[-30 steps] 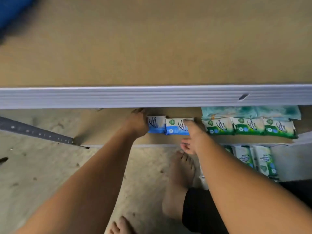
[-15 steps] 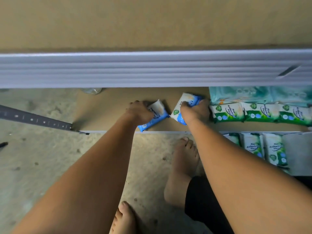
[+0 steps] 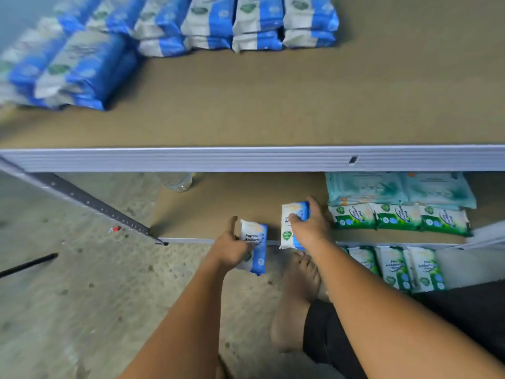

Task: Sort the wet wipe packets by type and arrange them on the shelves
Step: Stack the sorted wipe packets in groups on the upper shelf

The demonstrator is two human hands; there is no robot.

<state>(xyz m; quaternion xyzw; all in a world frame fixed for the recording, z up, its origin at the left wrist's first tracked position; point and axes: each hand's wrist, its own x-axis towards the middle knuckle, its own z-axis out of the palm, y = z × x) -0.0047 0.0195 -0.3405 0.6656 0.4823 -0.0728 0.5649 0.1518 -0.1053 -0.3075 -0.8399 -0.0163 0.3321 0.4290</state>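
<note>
Both blue packets are now lifting off the lower shelf (image 3: 207,214): my left hand (image 3: 232,248) is gripping one blue packet (image 3: 257,247), my right hand (image 3: 310,228) the other blue packet (image 3: 293,225).

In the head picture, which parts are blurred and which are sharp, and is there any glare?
Head view: the blue packets at upper left are smeared by motion blur. Head view: the green packets and the print on the packet in the left hand are readable. Head view: dim, even light, no glare.

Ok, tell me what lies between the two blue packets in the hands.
Nothing but bare shelf board and its front edge, in the head view.
</note>
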